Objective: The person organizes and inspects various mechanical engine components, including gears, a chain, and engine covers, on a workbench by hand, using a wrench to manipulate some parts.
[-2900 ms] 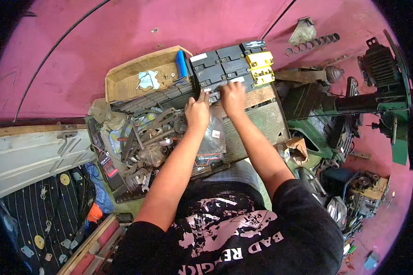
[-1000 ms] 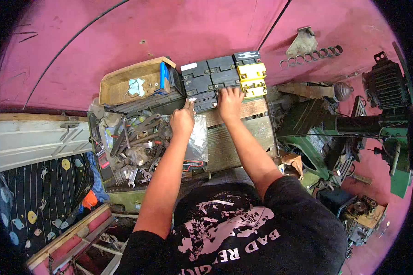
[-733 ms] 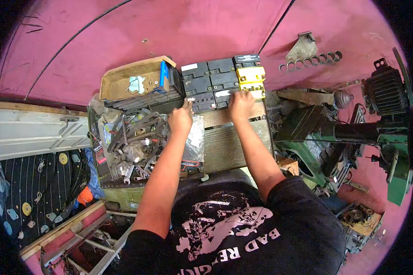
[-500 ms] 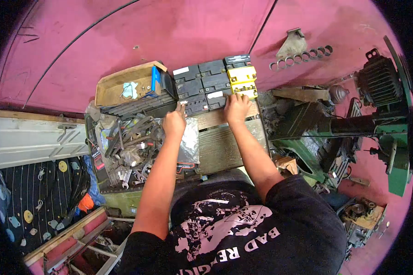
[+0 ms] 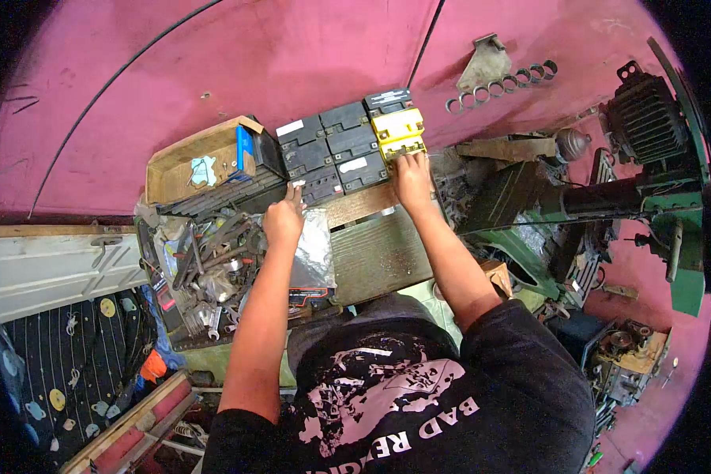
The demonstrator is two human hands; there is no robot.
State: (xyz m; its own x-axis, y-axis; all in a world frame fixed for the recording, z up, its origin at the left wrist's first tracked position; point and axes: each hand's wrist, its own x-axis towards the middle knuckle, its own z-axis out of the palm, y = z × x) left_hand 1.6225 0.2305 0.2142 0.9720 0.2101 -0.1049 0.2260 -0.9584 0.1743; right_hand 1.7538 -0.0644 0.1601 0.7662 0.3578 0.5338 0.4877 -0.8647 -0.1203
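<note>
Black and yellow batteries (image 5: 347, 142) stand side by side in a tight block against the pink wall. My right hand (image 5: 411, 180) is at the block's right front corner, its fingers curled over the front of a yellow battery (image 5: 399, 145). At the left front corner, my left hand (image 5: 283, 219) reaches up with extended fingers, the tips touching a black battery (image 5: 317, 183). Part of the front yellow battery is hidden behind my right fingers. A wooden strip (image 5: 363, 205) runs along the front of the block.
Left of the batteries, an open cardboard box (image 5: 166, 174) rests on dark stacked cases. Loose tools (image 5: 213, 268) and a clear plastic bag (image 5: 314, 253) lie in front of it. A green machine with a motor (image 5: 648, 118) stands at right; metal rings (image 5: 502, 88) hang on the wall.
My right hand has shifted from the front black battery to the yellow one beside it. My left hand stays near the left front corner. The whole view has swung slightly.
</note>
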